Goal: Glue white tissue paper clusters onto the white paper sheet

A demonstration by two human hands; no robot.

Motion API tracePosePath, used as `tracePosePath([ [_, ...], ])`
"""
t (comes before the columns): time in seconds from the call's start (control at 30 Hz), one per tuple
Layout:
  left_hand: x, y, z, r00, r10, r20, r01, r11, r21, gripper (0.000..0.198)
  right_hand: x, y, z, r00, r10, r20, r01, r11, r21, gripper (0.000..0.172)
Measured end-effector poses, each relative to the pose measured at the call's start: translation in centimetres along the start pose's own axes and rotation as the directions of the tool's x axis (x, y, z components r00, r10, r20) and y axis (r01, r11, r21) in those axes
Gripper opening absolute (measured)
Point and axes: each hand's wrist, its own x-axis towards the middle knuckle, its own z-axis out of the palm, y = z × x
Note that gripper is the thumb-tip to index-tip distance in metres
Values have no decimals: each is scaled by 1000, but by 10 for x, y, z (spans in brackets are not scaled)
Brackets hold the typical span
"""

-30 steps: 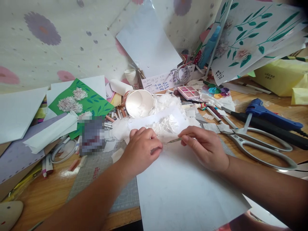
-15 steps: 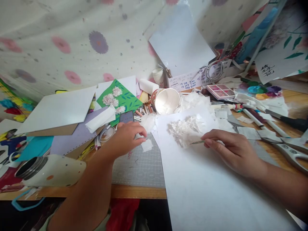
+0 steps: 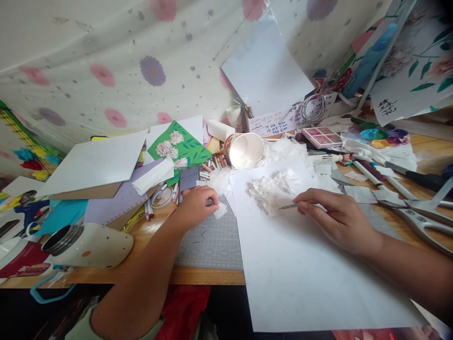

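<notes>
My right hand [image 3: 329,215] pinches a thin pointed stick [image 3: 288,207], its tip at the lower edge of a clump of crinkled white paper petals [image 3: 272,186]. The clump lies on a large white sheet [image 3: 304,274]. My left hand [image 3: 198,205] is over the grey cutting mat [image 3: 212,250], with thumb and forefinger bent together. Beside those fingertips lies a small white tissue square [image 3: 220,211]. Whether the left fingers hold anything is too small to make out.
A paper cup [image 3: 246,150] lies tipped behind the sheet, near crumpled tissue [image 3: 285,150]. Scissors [image 3: 421,219] and a paint palette [image 3: 322,137] are at right. A phone [image 3: 188,178], a green flower picture [image 3: 177,148] and a bottle [image 3: 95,245] lie at left.
The left thumb and forefinger have come closer together beside the tissue square. The right hand with the stick has barely moved. The whole view has shifted slightly.
</notes>
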Motion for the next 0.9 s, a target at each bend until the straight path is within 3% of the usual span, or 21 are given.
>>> tracePosePath([
  [0.2,-6,5,-14,991,-112,77,126,973,-194,8,0,1,1,1000,-3,2,3,1000,20,14],
  [0.33,-3,8,-17,996,-49,75,72,936,-345,10,0,1,1,1000,-9,4,8,1000,19,14],
  [0.5,11,10,-7,995,-9,100,51,902,-429,8,0,1,0,1000,-14,6,14,1000,4,15],
  [0.57,16,10,-1,994,4,110,48,885,-464,20,-1,2,0,1000,-10,9,10,1000,0,14],
  [0.63,19,8,5,991,3,130,58,887,-458,25,-1,2,0,1000,-14,7,14,1000,-2,14],
  [0.9,20,9,9,992,-54,111,92,920,-381,6,1,1,1,999,-36,-7,36,999,-9,13],
])
